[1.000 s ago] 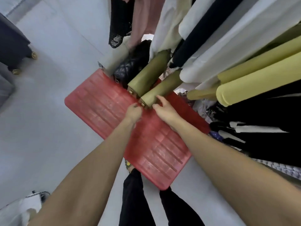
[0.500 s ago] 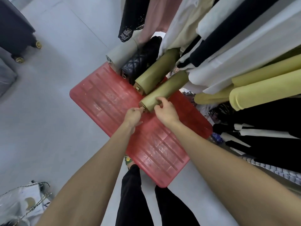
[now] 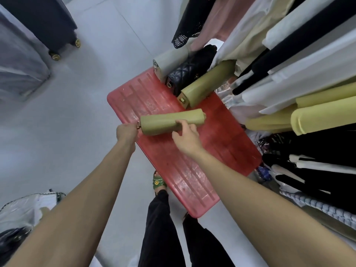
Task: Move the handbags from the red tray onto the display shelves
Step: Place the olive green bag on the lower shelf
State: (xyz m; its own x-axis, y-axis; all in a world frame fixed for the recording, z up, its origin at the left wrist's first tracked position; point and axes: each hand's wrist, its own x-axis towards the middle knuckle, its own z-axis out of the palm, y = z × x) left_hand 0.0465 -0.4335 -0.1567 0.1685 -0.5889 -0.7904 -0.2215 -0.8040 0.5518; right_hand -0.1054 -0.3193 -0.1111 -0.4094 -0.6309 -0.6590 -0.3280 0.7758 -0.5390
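Observation:
An olive-green handbag (image 3: pixel 169 121) is lifted above the red tray (image 3: pixel 173 170), lying crosswise. My left hand (image 3: pixel 126 132) is closed on its left end by the metal ring. My right hand (image 3: pixel 185 136) holds its lower edge, thumb on top. Three more handbags stand at the tray's far end: a second olive one (image 3: pixel 204 83), a black quilted one (image 3: pixel 189 71) and a grey one (image 3: pixel 171 61). No display shelf shows in the head view.
Hanging clothes (image 3: pixel 289 54) crowd the right side and overhang the far bags. A dark wheeled suitcase (image 3: pixel 48 22) stands at the upper left. Plastic-wrapped bags (image 3: pixel 25 209) lie at the lower left. My legs and a green sandal (image 3: pixel 158 182) are below the tray.
Both hands have pulled the nearest olive handbag out of the row and toward me. It has turned from pointing away to lying crosswise over the tray.

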